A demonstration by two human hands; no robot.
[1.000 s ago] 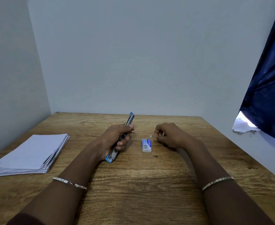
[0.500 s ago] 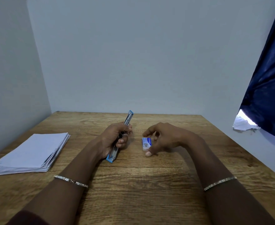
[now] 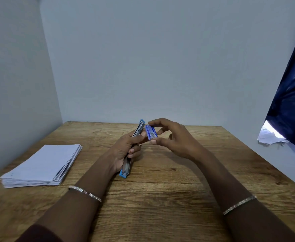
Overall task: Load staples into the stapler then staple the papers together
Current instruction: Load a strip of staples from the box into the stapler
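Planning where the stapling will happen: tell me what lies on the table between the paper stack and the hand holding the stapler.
Nothing: in the head view, only bare wooden table lies between the paper stack and the left hand gripping the stapler.

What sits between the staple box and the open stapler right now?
Nothing visible. The right hand holds the staple box right beside the top end of the open stapler held in the left hand; only a narrow gap separates them.

Both forearms are bare. A thin, silver-toned studded bracelet on the left wrist (image 3: 84, 193) matches the thin silver-toned bracelet on the right wrist (image 3: 240, 204). A dark maroon sleeve edge (image 3: 38, 233) shows at the left elbow.
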